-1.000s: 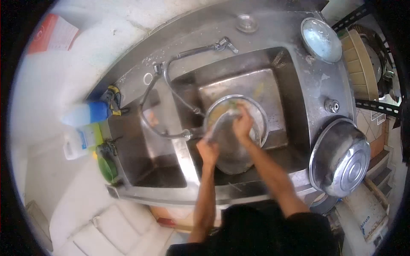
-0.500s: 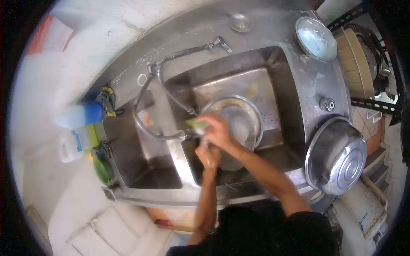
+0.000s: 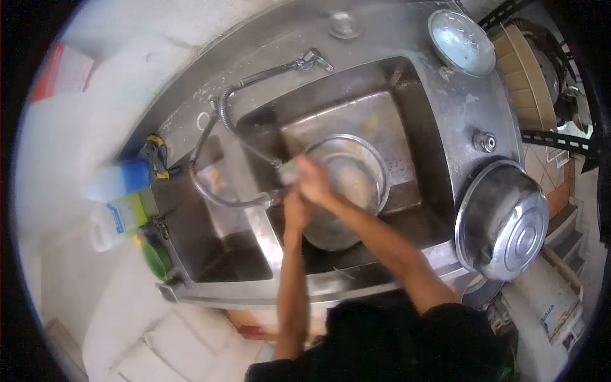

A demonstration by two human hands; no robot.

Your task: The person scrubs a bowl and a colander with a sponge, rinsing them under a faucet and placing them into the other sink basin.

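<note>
Over the right-hand sink basin, my two hands are close together, blurred by motion. My right hand (image 3: 314, 181) is closed on a green and pale scouring sponge (image 3: 290, 169). Just below it, my left hand (image 3: 297, 210) is closed in a fist; whatever it grips is hidden. Beside that fist is the dark end of a flexible metal hose (image 3: 238, 204). Another hose end (image 3: 275, 163) points down near the sponge. Under and right of my hands, a round metal bowl (image 3: 382, 169) stands in the basin, with a further rounded metal vessel (image 3: 334, 240) at its near side.
A steel counter (image 3: 439, 121) surrounds both basins. An overturned metal pot (image 3: 509, 223) and a bowl (image 3: 461, 44) stand at right, with a drain strainer (image 3: 485, 141) between them. Bottles (image 3: 121, 181) and a green bowl (image 3: 154, 258) line the left. Orange scraps (image 3: 216, 181) lie in the left basin.
The whole view has shifted slightly. Both hands have moved a little up and left, still close together, with the sponge still in the right one.
</note>
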